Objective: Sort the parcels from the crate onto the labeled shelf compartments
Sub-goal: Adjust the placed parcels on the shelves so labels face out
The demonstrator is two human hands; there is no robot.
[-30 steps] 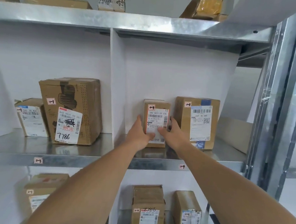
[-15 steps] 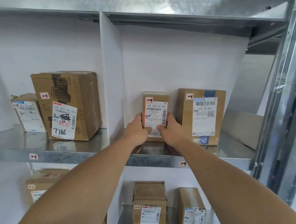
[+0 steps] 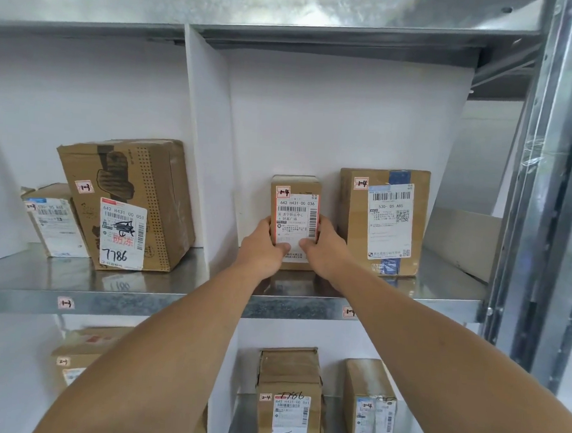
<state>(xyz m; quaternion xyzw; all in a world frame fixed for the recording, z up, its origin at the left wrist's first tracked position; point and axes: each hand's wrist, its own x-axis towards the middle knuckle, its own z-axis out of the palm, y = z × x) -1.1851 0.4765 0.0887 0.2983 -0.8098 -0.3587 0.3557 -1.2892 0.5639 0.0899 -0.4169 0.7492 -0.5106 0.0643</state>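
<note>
- While both hands grip it, square it up evenly: left hand [image 3: 265, 250] & right hand [image 3: 323, 249] curl round the small parcel [image 3: 296, 197] low on its sides, thumbs on the label.
- Parcel upright, seemingly resting on shelf [image 3: 441, 289], compt 1-4, btwn divider [image 3: 208, 144] & bigger box [image 3: 381, 222], touching neither.
- Prob. best: push straight back, label out, then release.

small parcel [image 3: 295, 213] upright, compartment 1-4 | left hand [image 3: 264, 248] + right hand [image 3: 323, 248] grip sides
</note>
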